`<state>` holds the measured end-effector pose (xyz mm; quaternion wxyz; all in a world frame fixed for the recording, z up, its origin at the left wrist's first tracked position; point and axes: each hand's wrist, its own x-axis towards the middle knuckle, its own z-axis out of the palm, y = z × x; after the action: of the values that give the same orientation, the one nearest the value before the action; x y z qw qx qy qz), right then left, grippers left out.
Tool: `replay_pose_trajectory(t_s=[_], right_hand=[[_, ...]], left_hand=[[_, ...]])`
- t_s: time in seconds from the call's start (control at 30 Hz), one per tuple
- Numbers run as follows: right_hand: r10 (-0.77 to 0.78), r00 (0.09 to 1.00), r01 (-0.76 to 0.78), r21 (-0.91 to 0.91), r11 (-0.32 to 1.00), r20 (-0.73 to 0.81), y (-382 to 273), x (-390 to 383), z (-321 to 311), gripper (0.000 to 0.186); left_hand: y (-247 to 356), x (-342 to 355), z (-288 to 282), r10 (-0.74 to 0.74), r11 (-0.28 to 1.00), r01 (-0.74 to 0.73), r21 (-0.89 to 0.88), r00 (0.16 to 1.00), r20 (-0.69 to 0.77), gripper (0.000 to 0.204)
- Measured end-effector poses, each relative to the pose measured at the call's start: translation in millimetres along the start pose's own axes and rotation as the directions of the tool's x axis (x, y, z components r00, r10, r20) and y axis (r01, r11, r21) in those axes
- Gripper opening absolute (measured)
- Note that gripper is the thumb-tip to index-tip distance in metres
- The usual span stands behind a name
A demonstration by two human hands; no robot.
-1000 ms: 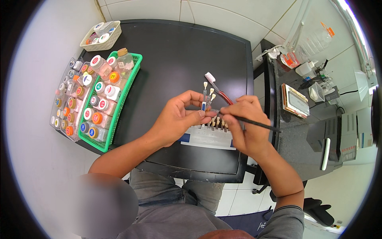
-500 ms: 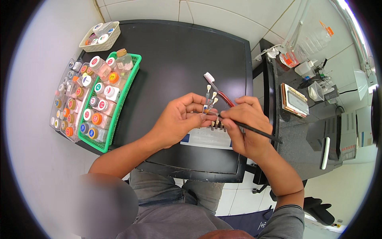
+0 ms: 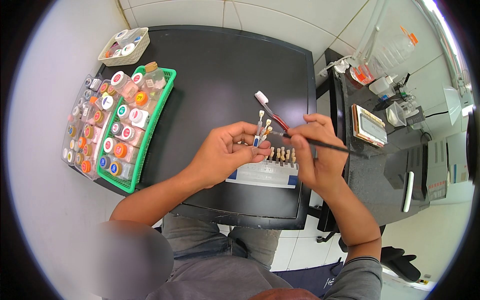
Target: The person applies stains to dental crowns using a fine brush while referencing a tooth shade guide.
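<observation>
Between the fingertips of my left hand (image 3: 217,152) are several tooth shade tabs (image 3: 260,123), fanned upward with their tooth-shaped ends on top. My right hand (image 3: 320,157) grips a thin fine-tipped brush (image 3: 327,144) by its black handle. Its orange-brown tip is at the tabs; whether it touches them I cannot tell. Below the hands, a white shade guide holder (image 3: 262,175) with blue ends lies on the black table, a row of tooth tabs standing along its far edge. Just beyond my fingers lies a toothbrush (image 3: 270,111) with a dark red handle and white bristles.
On the left, a green basket (image 3: 152,125) and a clear plastic box (image 3: 75,135) hold many lidded jars. A cream basket (image 3: 131,57) stands at the far left corner. The right-hand counter carries another tooth shade guide (image 3: 371,126) and a large clear bottle (image 3: 397,49).
My right hand has shifted slightly right, and the brush tip has moved up toward the tabs' tooth ends. More tabs in the holder are now uncovered. My left hand stays nearly in place.
</observation>
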<state>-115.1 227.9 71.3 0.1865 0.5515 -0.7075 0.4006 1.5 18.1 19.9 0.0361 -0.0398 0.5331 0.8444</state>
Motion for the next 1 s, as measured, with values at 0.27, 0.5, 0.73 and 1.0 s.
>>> replay_pose_trajectory(t_s=[0.27, 0.5, 0.73, 1.0], right_hand=[[0.041, 0.998, -0.041, 0.003, 0.999, -0.055, 4.7, 0.3, -2.9, 0.003], [0.018, 1.0, -0.017, 0.041, 0.999, -0.021, -1.6, 0.4, -6.5, 0.004], [0.02, 1.0, -0.02, 0.044, 0.999, -0.001, -3.1, 2.8, -9.7, 0.005], [-0.005, 1.0, 0.004, 0.031, 1.0, 0.02, -2.6, 2.0, -3.6, 0.006]], left_hand=[[-1.1, 0.2, -1.0, -0.001, 0.999, 0.001, 0.034, 1.0, 0.018, 0.039], [-1.0, 0.7, -1.4, -0.007, 1.0, 0.007, -0.003, 1.0, 0.002, 0.041], [0.2, -0.6, -3.7, -0.043, 0.999, 0.044, -0.028, 0.998, 0.038, 0.041], [0.4, -0.1, -3.5, -0.059, 0.998, 0.06, -0.025, 0.998, 0.034, 0.041]])
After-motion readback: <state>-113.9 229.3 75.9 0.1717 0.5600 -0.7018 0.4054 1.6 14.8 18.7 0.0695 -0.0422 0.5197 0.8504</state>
